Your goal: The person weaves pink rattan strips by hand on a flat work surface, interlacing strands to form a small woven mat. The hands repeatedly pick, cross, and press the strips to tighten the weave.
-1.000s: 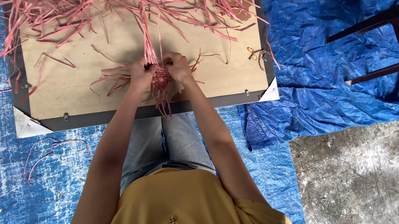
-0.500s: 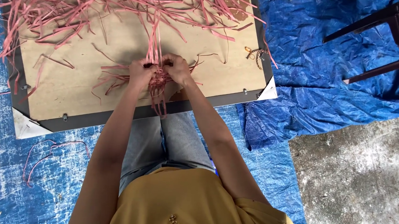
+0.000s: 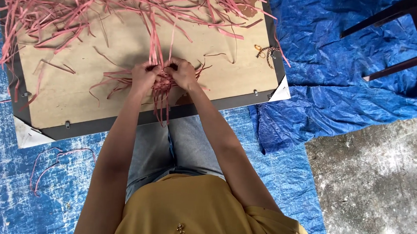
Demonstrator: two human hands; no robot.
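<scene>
Pink strips [image 3: 161, 83] bunched at near edge of tan board [image 3: 99, 91], pinched between left hand [image 3: 144, 74] and right hand [image 3: 184, 74], both closed on them. Loose strip pile [image 3: 80, 3] across board's far side; blue tarp [image 3: 345, 91] underneath.

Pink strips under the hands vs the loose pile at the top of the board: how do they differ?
The strips under the hands are gathered into a tight crossing bunch, pinched by the left hand and right hand; the loose pile is untouched. The bunch is small and sits near the board's close edge; the pile is wide, scattered, spilling past the far edge. Both are the same pink flat strips.
</scene>
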